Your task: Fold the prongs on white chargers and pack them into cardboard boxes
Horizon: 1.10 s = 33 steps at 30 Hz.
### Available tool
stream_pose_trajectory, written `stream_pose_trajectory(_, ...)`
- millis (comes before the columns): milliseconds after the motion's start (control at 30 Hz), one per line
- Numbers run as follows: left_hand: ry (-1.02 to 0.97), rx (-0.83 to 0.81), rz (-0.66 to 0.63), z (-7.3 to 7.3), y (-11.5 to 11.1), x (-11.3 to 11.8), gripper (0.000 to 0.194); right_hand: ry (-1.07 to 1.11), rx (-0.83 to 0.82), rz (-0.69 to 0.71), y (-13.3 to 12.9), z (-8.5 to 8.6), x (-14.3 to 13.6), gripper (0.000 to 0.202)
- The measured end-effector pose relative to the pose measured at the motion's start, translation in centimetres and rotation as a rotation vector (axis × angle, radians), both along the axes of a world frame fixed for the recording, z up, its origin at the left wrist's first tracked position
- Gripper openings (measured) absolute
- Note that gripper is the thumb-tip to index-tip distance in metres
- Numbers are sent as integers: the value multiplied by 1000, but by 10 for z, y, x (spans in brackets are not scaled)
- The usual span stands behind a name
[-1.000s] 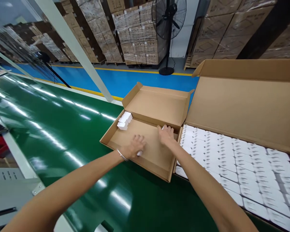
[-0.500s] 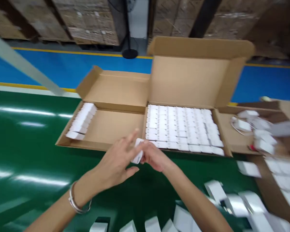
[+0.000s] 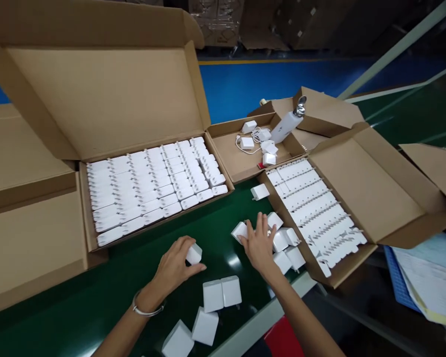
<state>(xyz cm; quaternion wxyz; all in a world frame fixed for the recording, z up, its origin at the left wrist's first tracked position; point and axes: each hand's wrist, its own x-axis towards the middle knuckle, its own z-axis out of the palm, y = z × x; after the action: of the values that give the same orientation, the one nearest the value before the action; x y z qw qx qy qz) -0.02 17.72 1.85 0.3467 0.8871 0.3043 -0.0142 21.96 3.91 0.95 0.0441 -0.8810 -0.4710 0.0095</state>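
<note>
My left hand (image 3: 174,265) is closed around a white power adapter (image 3: 194,254) above the green table, with the thumb stretched out below it. Over a loose group of adapters, my right hand (image 3: 259,245) has its fingers spread. Its thumb side touches one white adapter (image 3: 239,231), and more adapters (image 3: 280,241) lie just beyond its fingers. Between me and the left hand, several larger-looking white adapters (image 3: 212,296) rest on the table. An open carton (image 3: 228,184) ahead holds tight rows of white adapters (image 3: 152,181).
At the right, another open carton (image 3: 336,282) holds rows of adapters with prongs showing. A shallow box (image 3: 226,163) behind contains loose adapters, a white cable and a white bottle (image 3: 287,126). Papers (image 3: 427,277) lie at far right. Another open carton (image 3: 33,243) stands at left.
The view has swung to the right. My hands were together at one adapter; now they are apart, the right one over the loose adapters, the left one still with an adapter.
</note>
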Motion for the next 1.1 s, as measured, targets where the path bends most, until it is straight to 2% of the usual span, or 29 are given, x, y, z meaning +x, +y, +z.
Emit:
stream_pose_trajectory(67,1,-64,-160,3,-8,8,44,93,-8,81,3,-4,1,35)
stream_pose_trajectory(100,18,-84,-198,5,-14,14,43,162,13,112,3,-5,-2,31)
stream_pose_trajectory(167,77,-99,-174,6,-27,28,47,335,93,160,-1,-1,-11,20)
stream_pose_trajectory(233,131,-73,-95,4,-40,46,62,561,165,242,-7,8,-17,14)
stream_pose_trajectory(267,153,-56,-86,3,-45,55,68,673,181,296,-8,14,-15,14)
stream_pose_trajectory(333,202,-30,-132,2,-52,69,67,776,189,373,-4,26,1,22)
stream_pose_trajectory(367,234,-25,-154,2,-53,74,64,731,185,375,2,30,17,29)
stream_pose_trajectory(433,288,-67,-159,7,-53,79,69,463,174,329,23,36,58,42)
stream_pose_trajectory(467,299,-112,-158,11,-52,80,78,330,118,334,37,36,82,47)
stream_pose_trajectory(533,269,-211,-200,20,-50,80,90,220,-66,445,66,34,123,49)
stream_pose_trajectory(567,230,-248,-243,24,-49,80,84,211,-166,520,79,33,137,46)
stream_pose_trajectory(633,153,-272,-295,25,-48,82,57,219,-268,617,96,33,150,43)
stream_pose_trajectory(667,132,-248,-269,24,-47,83,45,232,-249,619,101,35,147,44)
stream_pose_trajectory(733,122,-155,-121,16,-46,88,33,275,-112,525,101,39,129,53)
stream_pose_trajectory(833,79,-16,137,5,-45,95,37,367,34,310,90,37,89,55)
stream_pose_trajectory(867,57,-19,193,5,-44,96,40,426,17,282,84,35,78,52)
stream_pose_trajectory(933,40,-93,256,9,-43,95,52,576,-75,320,68,31,66,44)
stream_pose_trajectory(1000,71,-119,237,17,-40,93,70,628,-180,415,50,30,68,40)
stream_pose_trajectory(1100,100,92,26,27,-29,97,86,502,-397,568,24,31,86,55)
